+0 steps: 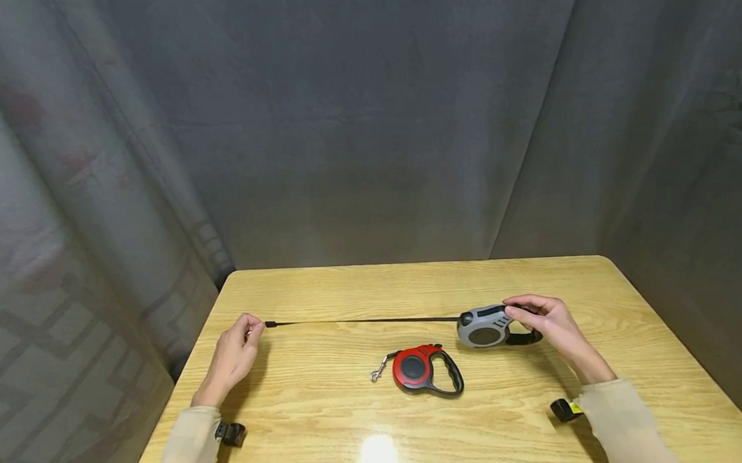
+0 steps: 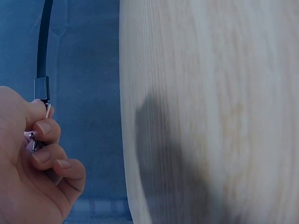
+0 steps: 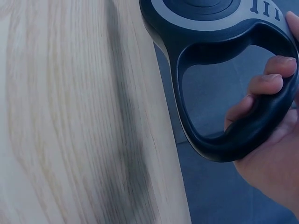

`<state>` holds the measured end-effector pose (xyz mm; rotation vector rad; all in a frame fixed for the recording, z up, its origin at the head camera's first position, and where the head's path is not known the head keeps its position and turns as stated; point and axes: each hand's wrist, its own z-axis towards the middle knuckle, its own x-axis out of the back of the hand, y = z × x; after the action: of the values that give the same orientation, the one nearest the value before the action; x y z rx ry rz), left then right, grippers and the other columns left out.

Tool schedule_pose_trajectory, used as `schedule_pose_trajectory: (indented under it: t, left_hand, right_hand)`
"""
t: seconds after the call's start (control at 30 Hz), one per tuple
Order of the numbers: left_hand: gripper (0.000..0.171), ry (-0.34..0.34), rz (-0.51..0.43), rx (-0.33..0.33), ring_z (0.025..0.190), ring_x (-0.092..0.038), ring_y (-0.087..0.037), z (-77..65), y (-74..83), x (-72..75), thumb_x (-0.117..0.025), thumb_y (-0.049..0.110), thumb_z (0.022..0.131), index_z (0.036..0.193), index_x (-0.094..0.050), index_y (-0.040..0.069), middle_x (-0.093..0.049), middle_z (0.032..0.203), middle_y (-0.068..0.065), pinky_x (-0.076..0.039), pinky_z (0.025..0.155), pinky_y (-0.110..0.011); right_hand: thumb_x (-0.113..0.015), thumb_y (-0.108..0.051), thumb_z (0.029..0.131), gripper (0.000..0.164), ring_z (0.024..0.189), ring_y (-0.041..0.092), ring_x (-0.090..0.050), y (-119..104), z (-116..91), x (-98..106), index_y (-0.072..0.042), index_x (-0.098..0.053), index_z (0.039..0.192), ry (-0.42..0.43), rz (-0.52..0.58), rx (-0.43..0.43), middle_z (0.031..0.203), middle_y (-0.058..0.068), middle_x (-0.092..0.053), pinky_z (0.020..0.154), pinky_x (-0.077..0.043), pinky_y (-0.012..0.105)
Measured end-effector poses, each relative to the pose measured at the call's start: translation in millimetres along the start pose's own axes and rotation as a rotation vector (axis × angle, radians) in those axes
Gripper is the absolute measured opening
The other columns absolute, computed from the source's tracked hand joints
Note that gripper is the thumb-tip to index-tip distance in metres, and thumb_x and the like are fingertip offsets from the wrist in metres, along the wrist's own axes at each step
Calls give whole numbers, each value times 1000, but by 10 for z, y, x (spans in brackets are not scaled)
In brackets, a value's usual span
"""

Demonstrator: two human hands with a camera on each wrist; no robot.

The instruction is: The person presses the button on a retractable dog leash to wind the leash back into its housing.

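My right hand (image 1: 548, 318) grips the black looped handle (image 3: 261, 114) of a grey retractable dog leash (image 1: 484, 327), fingers curled through the loop. A thin black strap (image 1: 363, 321) runs from its housing in a straight line across to the left. At the strap's far end, my left hand (image 1: 234, 350) pinches the metal clip (image 2: 33, 142), which is mostly covered by the fingers. In the left wrist view a black sleeve (image 2: 42, 88) shows on the strap just above the thumb. Nearer to me on the table lies a red retractable leash (image 1: 414, 369) with a black handle and silver clip (image 1: 377, 372).
The wooden table (image 1: 331, 429) has rounded far corners. Grey curtains (image 1: 366, 134) hang behind it and along both sides. Black wrist camera mounts (image 1: 232, 433) show at both sleeves.
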<state>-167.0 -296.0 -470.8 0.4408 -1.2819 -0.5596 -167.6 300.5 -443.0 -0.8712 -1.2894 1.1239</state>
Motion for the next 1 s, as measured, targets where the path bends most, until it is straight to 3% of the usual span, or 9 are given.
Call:
schedule_pose_trajectory:
  t: [0.23,0.4,1.0]
  left_hand:
    - [20,3,-4,-8,74,-50,-18,11,16,-32,-51,21,114,111,-64,6,-68,91,-10,-42,71,-31]
    - [22,-10,-10,-10,71,-48,-16,18,26,-51,-50,23,115,111,-63,6,-64,86,-7,-40,69,-30]
    - [20,-20,-30,-11,70,-47,-16,60,95,-114,-51,23,114,111,-63,8,-59,83,-4,-39,68,-29]
  right_hand:
    - [-71,-9,102,25,68,13,-50,-2,-13,-11,6,-74,122,10,5,-15,84,-14,-66,64,-43,30]
    - [-72,-8,101,21,68,12,-51,2,-29,-28,1,-77,119,15,10,-19,81,-13,-65,64,-43,30]
    - [-69,-3,101,18,66,10,-51,61,-20,-92,-4,-79,116,-8,50,48,83,-15,-68,60,-41,31]
